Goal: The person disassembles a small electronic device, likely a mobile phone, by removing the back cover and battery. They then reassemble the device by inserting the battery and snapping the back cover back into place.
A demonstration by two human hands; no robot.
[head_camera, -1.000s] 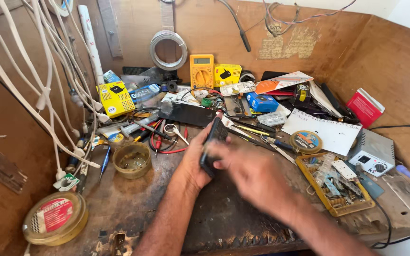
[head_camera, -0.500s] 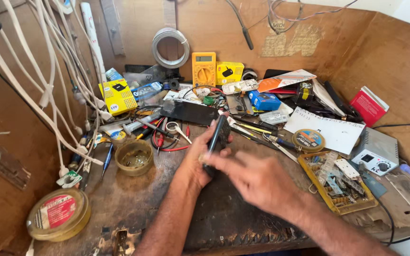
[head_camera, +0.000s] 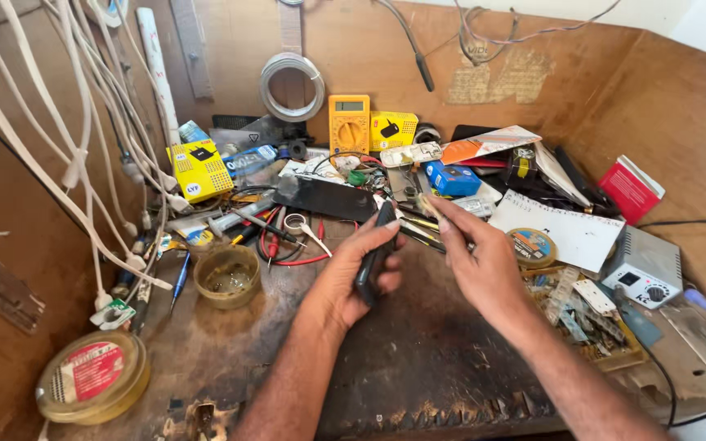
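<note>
Left hand (head_camera: 351, 282) has its grip clamped round a dark phone (head_camera: 374, 255), held edge-up above the worktop (head_camera: 418, 359). Right hand (head_camera: 475, 261) pinches what looks like tweezers (head_camera: 428, 206). The phone seems light, rigid, slick, fragile; best held by its edges.

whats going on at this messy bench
A person is working at a cluttered wooden workbench. The left hand grips a dark phone held edge-up, while the right hand pinches a thin tool beside the phone's top end. Around them lie a yellow multimeter, red-handled tweezers, a small brass dish and a round tin.
</note>
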